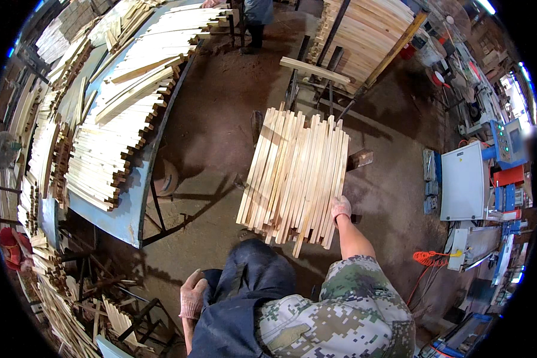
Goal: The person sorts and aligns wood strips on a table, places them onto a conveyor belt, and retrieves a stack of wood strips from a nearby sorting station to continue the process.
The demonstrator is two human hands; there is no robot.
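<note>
A stack of pale wooden strips (298, 179) lies on a low support ahead of me, its near ends uneven, with one strip jutting out toward me. At its right side, near the front corner, my right hand (341, 208) in a light knitted glove is closed against the outermost strips; the fingertips are partly hidden. My left hand (193, 293), gloved the same way, hangs low on the left beside my dark apron (232, 310). It is apart from the wood, fingers loosely extended, with nothing visible in it.
To the left stands a long blue table (110, 218) bearing rows of wooden strips. A rack of stacked boards (364, 39) is beyond the stack. Machinery with a white cabinet (462, 182) and an orange coiled hose (429, 258) is at right. Another person (258, 18) stands at the far end.
</note>
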